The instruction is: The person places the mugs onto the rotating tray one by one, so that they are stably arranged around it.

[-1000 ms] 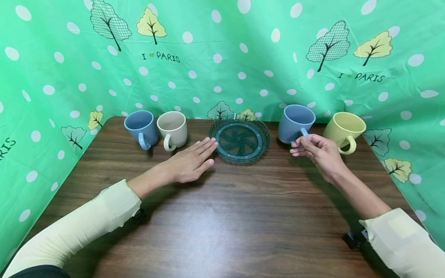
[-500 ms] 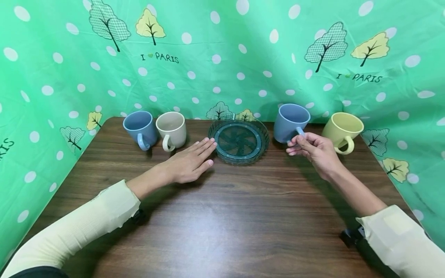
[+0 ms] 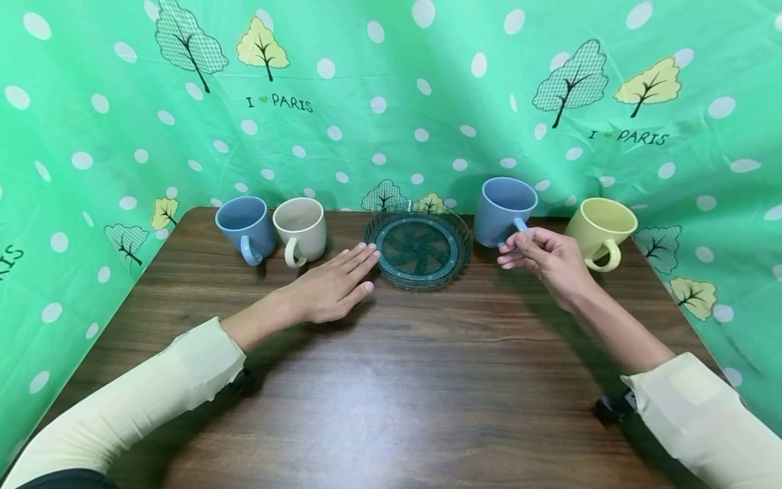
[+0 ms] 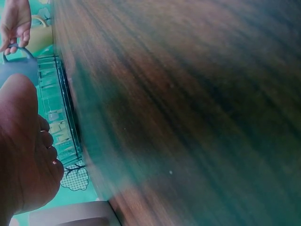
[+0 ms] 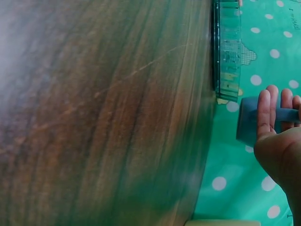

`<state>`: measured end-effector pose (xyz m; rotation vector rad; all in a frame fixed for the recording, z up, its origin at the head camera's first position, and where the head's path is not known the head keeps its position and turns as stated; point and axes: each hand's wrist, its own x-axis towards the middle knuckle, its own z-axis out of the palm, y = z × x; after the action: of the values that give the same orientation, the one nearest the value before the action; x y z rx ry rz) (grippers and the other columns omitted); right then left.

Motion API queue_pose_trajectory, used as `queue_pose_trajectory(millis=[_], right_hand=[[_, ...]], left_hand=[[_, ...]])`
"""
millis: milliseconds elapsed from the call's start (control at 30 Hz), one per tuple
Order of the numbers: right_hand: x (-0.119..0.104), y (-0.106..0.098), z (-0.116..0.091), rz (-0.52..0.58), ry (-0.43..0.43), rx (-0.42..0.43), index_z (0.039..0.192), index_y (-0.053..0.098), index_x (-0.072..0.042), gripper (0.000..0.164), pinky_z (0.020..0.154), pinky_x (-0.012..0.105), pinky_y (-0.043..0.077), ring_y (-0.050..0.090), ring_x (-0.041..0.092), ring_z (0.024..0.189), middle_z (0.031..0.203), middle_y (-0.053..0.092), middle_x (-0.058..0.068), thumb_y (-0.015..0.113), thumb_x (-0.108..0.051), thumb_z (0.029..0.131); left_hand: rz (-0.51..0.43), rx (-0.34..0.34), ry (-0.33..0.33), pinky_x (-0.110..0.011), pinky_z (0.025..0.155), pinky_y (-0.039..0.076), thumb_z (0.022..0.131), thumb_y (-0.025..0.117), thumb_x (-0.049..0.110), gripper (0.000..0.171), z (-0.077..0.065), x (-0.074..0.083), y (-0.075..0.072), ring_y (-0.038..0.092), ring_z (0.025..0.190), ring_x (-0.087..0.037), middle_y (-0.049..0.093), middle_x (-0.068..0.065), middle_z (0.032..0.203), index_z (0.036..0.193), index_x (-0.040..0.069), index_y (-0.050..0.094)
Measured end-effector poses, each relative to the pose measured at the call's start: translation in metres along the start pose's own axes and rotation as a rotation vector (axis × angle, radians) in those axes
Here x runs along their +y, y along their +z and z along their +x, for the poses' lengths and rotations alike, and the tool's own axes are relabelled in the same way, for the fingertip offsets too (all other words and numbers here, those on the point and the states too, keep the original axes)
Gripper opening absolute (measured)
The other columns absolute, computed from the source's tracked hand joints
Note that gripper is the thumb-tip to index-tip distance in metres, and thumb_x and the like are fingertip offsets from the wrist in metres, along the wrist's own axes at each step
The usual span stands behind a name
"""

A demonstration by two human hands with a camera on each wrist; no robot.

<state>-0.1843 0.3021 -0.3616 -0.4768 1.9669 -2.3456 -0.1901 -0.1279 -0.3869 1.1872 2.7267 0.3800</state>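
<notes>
Reaching in from the right, the person's forearm slants up the counter point(image 3: 379, 394), the wrist lifted and the right hand point(image 3: 552, 261) pinching the handle point(image 3: 520, 225) of a blue mug point(image 3: 504, 207) between thumb and fingers. The lower fingers sit beneath the grip, pointing toward the mug's side. The mug is upright, and from the right wrist a strip of green curtain point(image 5: 225, 141) shows between its base and the counter, so it hangs clear of the wood, just right of a clear green dish point(image 3: 417, 277).

The left arm stretches diagonally from the lower left, its left hand point(image 3: 326, 288) palm down with fingers straight and close together, thumb slightly apart, grasping nothing. Its fingertips lie at the dish's left rim; I can't tell whether they touch it.

A yellow mug point(image 3: 601, 224) stands behind the right hand, its left side partly covered. Near the left hand stand a cream mug point(image 3: 299, 234) and a second blue mug point(image 3: 244, 231).

The left wrist view cuts off the lifted mug at its edge, with the near thumb across it. Only a sliver of something pale yellow point(image 5: 223, 222) shows at the bottom of the right wrist view.
</notes>
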Motion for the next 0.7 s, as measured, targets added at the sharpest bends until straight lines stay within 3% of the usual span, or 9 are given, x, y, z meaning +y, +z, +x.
queue_pose_trajectory(millis=[700], right_hand=[[0.003, 0.014, 0.003, -0.033, -0.003, -0.002, 0.106, 0.078, 0.000, 0.022, 0.083, 0.032, 0.072, 0.086, 0.017, 0.087, 0.097, 0.084, 0.005, 0.061, -0.010, 0.116]], left_hand=[[0.008, 0.010, 0.003, -0.055, 0.147, 0.017, 0.124, 0.035, 0.040, 0.068, 0.000, 0.000, 0.001, 0.015, 0.178, -0.039, 0.018, -0.021, 0.189, 0.178, 0.001, 0.024]])
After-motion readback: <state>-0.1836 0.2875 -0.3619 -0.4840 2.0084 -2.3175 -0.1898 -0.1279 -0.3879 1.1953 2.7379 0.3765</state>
